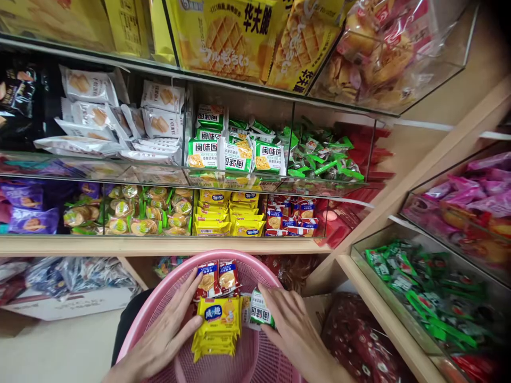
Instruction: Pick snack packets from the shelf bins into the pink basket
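Note:
In the pink plastic basket (140, 315) lie several yellow snack packets (217, 319) in a stack, with red and blue biscuit packets (217, 279) above them. My left hand (175, 319) rests along their left side, fingers stretched out and thumb apart, touching the yellow and the red ones. On the other side my right hand (285, 319) has its thumb and forefinger around a green and white cracker packet (261, 308). Another light packet partly shows beneath that one, beside the yellow stack.
Ahead, a clear-walled shelf (235, 183) holds green and white packets, yellow packets (247, 213) and white cake packets (96, 119). Green-wrapped snacks (423, 292) fill a bin at right. A wooden ledge (159, 246) runs behind the basket, and a white box (75, 303) stands lower left.

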`<state>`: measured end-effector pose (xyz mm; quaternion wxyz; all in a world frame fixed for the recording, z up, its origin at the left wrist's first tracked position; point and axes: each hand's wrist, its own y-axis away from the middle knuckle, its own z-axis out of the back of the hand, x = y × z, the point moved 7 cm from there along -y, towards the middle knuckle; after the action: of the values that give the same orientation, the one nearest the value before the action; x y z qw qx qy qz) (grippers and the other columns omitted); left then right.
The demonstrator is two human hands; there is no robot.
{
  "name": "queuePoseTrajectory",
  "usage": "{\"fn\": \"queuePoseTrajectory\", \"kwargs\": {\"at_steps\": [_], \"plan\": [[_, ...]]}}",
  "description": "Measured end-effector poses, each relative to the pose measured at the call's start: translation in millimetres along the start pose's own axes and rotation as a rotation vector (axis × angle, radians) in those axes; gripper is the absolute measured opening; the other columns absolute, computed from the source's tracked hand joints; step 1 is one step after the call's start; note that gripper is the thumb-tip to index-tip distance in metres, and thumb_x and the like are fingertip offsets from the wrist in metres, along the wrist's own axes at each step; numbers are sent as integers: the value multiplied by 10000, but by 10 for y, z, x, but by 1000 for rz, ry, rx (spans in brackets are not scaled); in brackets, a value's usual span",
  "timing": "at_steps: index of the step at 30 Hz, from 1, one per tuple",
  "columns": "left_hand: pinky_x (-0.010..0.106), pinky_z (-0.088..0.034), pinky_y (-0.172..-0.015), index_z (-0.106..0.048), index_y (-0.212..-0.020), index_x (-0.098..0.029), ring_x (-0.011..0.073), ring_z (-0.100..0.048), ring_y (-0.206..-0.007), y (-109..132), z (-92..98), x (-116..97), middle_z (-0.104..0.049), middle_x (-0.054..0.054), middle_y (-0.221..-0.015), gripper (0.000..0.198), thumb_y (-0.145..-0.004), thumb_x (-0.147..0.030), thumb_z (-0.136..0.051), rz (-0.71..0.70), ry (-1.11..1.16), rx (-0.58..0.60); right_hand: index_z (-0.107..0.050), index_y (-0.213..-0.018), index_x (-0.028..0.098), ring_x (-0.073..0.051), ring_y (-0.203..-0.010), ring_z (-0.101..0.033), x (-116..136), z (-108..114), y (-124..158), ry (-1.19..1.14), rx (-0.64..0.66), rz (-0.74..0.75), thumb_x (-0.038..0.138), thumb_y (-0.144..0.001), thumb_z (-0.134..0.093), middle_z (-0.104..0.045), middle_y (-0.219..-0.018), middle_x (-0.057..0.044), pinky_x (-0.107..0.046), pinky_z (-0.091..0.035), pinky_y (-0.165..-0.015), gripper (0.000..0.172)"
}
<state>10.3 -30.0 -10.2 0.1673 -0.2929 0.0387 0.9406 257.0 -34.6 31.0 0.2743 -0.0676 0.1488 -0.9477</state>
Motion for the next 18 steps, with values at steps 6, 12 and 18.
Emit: {"fn": "queuePoseTrajectory", "kwargs": {"at_steps": [6, 12, 18], "plan": [[473, -191, -1121, 48, -1506, -322, 246, -104, -1433, 4, 11, -5, -6, 8, -1595, 627, -986, -405, -292, -24, -25, -17, -428, -1368, 174, -284, -919, -583, 85, -141, 32, 118, -44, -136, 242, -790, -628, -672, -1057, -120, -428, -448, -780, 616], [479, -185, -1116, 23, -1510, -316, 251, -102, -1432, 2, -5, 6, -16, 19, -1594, 625, -982, -414, -297, -18, -17, -20, -502, -1319, 163, -292, -899, -582, 120, -286, -134, 141, 80, -257, 215, -792, -626, -667, -967, -120, -454, -452, -791, 543], [478, -151, -1119, 39, -1511, -292, 232, -63, -1439, 47, -139, 130, 24, 35, -1591, 623, -984, -422, -268, -5, -4, 10, -513, -1326, 160, -321, -988, -581, 124, -433, -247, 74, 176, -393, 260, -869, -536, -658, -1057, -146, -461, -472, -842, 469]]}}
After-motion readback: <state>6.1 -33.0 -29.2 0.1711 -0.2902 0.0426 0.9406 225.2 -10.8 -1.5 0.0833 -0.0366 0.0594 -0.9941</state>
